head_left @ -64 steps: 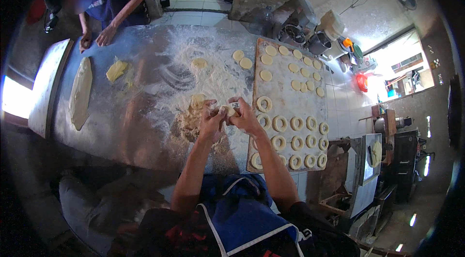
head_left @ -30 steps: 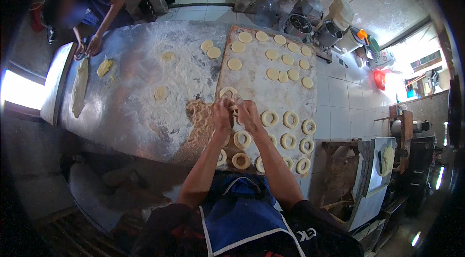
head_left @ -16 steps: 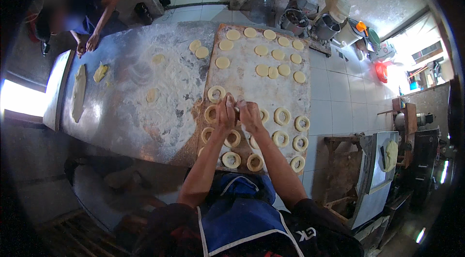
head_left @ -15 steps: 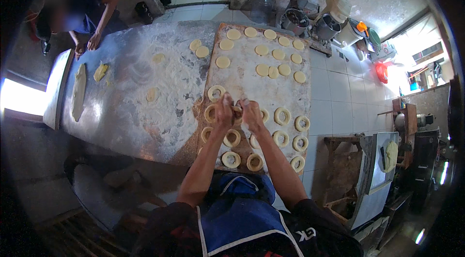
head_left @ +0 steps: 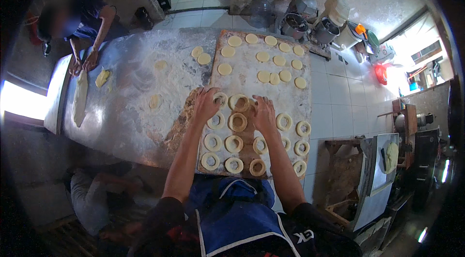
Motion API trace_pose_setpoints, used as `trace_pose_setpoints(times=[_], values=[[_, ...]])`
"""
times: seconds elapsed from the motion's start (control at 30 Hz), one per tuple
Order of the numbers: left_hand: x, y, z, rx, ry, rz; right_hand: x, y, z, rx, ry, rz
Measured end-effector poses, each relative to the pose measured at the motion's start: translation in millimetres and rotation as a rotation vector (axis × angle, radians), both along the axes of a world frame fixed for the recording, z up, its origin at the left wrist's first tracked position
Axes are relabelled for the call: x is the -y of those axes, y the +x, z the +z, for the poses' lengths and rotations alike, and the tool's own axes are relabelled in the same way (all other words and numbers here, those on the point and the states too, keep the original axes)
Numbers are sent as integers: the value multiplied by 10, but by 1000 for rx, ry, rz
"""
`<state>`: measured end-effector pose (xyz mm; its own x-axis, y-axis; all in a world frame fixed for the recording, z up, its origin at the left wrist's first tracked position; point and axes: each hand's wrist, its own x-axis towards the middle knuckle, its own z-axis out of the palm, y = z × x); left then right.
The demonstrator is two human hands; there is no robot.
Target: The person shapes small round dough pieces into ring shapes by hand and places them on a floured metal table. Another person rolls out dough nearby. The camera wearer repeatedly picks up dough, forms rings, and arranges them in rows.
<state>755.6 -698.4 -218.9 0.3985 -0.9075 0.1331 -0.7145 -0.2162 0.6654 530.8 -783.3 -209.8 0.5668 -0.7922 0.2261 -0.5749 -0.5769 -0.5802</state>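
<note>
Dough rings lie in rough rows on the near half of a floured wooden board. My left hand rests at the board's left edge, its fingers loosely apart beside a dough ring, partly over it. My right hand is lowered over the board, fingers spread, empty as far as I can see. Between the two hands one dough ring sits flat on the board. Flat dough rounds are scattered over the far half. My right hand and forearm hide part of the rings beneath.
Left of the board a floured metal table carries a few dough rounds, a yellow lump and a long dough strip under a co-worker's hands. Another person is low at left. A metal tray with dough stands right.
My hands have parted from the dough ring they held together; it now lies on the board. My left hand moved left, my right hand right. The co-worker's hands came down to the dough strip.
</note>
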Motion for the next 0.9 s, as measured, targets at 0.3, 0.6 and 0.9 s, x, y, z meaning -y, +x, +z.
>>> trace_pose_setpoints(times=[0.3, 0.6, 0.9], values=[[48, 182, -50, -22, 7, -24, 445, 530, -114, -83, 9, 43], [-1013, 392, 195, -91, -272, 97, 1042, 1758, -433, -186, -235, 173], [-1799, 990, 127, -181, -244, 239, 369, 2164, -117, 179, 363, 342]])
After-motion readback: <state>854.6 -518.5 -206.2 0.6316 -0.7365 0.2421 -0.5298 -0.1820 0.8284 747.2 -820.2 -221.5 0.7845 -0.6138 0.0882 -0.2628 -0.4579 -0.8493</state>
